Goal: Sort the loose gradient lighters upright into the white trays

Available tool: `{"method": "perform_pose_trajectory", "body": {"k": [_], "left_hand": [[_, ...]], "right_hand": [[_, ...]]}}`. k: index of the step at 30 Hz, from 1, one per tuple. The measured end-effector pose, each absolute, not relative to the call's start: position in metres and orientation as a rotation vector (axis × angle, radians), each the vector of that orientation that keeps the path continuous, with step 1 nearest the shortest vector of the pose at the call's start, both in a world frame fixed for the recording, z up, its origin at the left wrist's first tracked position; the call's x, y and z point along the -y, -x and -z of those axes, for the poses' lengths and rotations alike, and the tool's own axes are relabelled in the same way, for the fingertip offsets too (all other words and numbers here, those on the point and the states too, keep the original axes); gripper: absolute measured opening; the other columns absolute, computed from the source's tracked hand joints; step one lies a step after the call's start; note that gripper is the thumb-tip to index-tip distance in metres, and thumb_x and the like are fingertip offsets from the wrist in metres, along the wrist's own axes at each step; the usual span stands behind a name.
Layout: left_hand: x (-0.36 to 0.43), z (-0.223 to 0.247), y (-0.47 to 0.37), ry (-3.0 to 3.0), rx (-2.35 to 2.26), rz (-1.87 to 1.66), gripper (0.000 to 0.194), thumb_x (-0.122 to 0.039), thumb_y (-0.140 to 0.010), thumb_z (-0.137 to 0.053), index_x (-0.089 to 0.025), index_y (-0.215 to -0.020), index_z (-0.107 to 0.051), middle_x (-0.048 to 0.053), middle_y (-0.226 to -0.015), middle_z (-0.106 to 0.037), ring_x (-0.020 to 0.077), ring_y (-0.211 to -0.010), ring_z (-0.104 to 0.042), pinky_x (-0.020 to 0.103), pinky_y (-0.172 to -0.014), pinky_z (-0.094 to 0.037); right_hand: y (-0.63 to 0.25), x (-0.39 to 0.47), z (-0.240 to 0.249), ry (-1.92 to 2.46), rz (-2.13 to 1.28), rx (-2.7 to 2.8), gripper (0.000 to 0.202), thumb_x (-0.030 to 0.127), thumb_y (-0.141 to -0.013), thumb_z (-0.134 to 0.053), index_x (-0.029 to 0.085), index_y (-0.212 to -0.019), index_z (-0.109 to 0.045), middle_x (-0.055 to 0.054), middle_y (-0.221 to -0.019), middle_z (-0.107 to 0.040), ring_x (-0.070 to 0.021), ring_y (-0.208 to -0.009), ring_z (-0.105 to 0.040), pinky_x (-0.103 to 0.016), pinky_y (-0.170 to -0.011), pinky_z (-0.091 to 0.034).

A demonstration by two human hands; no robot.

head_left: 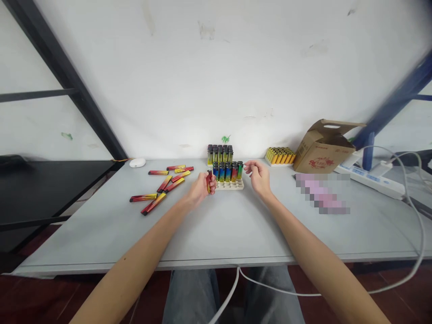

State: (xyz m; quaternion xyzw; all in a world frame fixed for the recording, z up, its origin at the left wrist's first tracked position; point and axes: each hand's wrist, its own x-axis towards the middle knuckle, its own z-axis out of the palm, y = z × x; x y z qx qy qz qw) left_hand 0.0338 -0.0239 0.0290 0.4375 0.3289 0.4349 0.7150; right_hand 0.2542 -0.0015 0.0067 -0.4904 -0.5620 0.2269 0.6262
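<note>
My left hand [200, 188] is closed around a red lighter [209, 181], held upright at the left end of a white tray [232, 185] with holes. Blue, red and green lighters [227, 172] stand in the tray's back part, while holes show along its front. Just right of the tray is my right hand [259, 176], its fingers curled loosely and apart beside the green lighter [240, 171], with nothing seen in them. Several red and yellow lighters [164, 184] lie scattered on the table to the left.
Behind the tray stands a block of dark-topped yellow lighters [220, 154]. Yellow lighters [281, 155] in another tray, an open cardboard box [322, 150], a pixelated pink item [320, 193] and a power strip [371, 177] with cables are at the right. A white case [137, 163] lies back left.
</note>
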Motion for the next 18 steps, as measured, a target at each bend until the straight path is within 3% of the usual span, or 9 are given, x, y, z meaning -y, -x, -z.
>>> {"method": "perform_pose_trajectory", "body": {"k": [18], "left_hand": [[0.0307,-0.0364,-0.0337,-0.857,-0.533,-0.882,0.028,-0.034,-0.088,-0.029,-0.019,-0.067,-0.04,-0.001,-0.062,-0.033,0.0132,-0.052,-0.039,0.026,-0.05,-0.037]], "right_hand": [[-0.2534,0.0015,-0.0058,1.156,-0.552,1.303,0.02,0.025,-0.074,-0.041,0.018,-0.073,-0.06,-0.001,-0.064,-0.062,-0.0164,-0.065,-0.057,-0.028,-0.061,-0.043]]}}
